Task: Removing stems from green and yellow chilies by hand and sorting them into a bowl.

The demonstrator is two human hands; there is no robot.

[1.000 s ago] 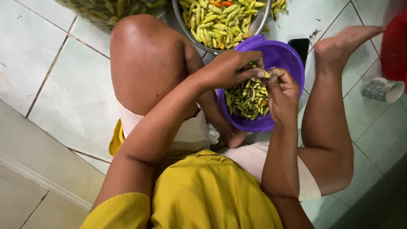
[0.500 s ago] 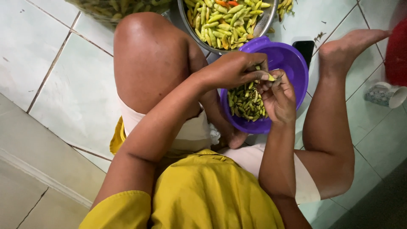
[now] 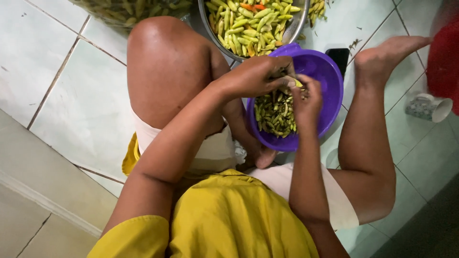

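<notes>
Pinching a small green chili (image 3: 295, 82) between them, the left hand (image 3: 256, 75) and the right hand (image 3: 306, 100) meet just above the purple bowl (image 3: 330, 81). The left hand's fingers are curled together over one end of the chili; the right hand's fingertips close on the other end, though how tightly cannot be told. Below the hands, a heap of darker green chilies (image 3: 275, 114) fills the near side of the purple bowl, which sits on the tiled floor (image 3: 71, 95) between the person's bent legs.

Touching the bowl's far rim stands a metal bowl (image 3: 297, 24), full of lighter green and yellow chilies with a few orange ones. Just beyond the purple bowl's right rim lies a black phone (image 3: 340, 57), beside the person's bare foot (image 3: 387, 55). Toward the right edge of the floor a patterned cup (image 3: 428, 107) lies on its side, near a red container (image 3: 444, 57).
</notes>
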